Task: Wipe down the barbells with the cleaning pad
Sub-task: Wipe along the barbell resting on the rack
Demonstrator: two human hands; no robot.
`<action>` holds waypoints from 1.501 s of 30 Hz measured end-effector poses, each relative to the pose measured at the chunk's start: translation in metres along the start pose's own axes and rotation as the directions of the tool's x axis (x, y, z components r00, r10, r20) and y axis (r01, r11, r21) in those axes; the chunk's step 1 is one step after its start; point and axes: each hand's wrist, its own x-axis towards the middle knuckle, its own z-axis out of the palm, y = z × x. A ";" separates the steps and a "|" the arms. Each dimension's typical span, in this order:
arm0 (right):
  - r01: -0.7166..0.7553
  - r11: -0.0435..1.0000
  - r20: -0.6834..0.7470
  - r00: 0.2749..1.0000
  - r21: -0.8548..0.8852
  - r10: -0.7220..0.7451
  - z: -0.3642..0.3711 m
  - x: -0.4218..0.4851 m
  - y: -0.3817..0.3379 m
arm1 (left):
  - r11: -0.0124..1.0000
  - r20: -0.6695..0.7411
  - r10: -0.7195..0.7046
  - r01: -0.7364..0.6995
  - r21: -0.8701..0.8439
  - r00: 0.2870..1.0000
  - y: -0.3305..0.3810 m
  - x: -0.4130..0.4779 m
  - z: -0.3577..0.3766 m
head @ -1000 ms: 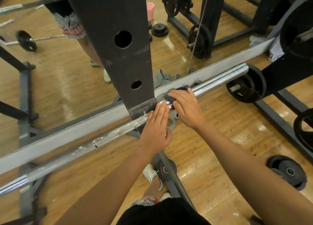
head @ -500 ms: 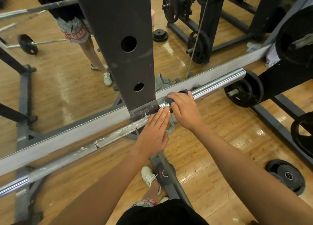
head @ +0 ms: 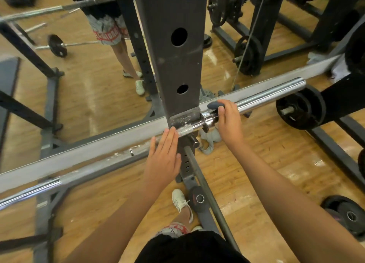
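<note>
A long chrome barbell lies across a dark rack upright, running from lower left to upper right. My right hand curls over the bar's sleeve just right of the collar and holds a dark grey cleaning pad against the steel. A grey cloth hangs under that hand. My left hand rests flat with straight fingers on the chalky shaft just left of the upright.
A mirror behind the rack reflects a person, another bar and a small plate. Weight plates hang on a peg at right, with more plates on the wood floor. A thin bar lies by my shoe.
My right hand has slid the pad to the right along the sleeve, baring the collar. My left hand has shifted slightly left and lies flatter on the shaft.
</note>
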 end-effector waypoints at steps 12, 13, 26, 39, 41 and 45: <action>-0.026 0.999 0.152 0.988 -0.038 0.031 0.031 -0.046 -0.032 | 0.994 -0.005 -0.094 0.095 0.061 0.996 -0.052 -0.015 -0.005; -0.018 0.999 0.157 0.987 -0.051 0.026 0.033 -0.044 -0.032 | 0.995 0.008 -0.078 0.077 0.063 0.997 -0.053 -0.016 -0.004; -0.021 0.988 0.082 0.996 -0.152 0.034 0.033 -0.034 -0.044 | 0.995 0.054 0.063 -0.067 0.074 0.997 -0.070 -0.020 -0.003; -0.020 0.989 0.170 0.984 -0.149 0.045 0.015 -0.033 -0.042 | 0.991 0.063 0.044 -0.052 0.121 0.997 -0.066 -0.020 0.000; -0.035 0.993 0.124 0.991 -0.117 0.049 0.016 -0.052 -0.041 | 0.991 0.052 0.034 -0.040 0.128 0.998 -0.064 -0.019 0.001; -0.064 0.990 0.185 0.979 -0.127 0.087 0.026 -0.006 -0.042 | 0.989 0.043 0.028 -0.034 0.147 0.999 -0.063 -0.019 0.001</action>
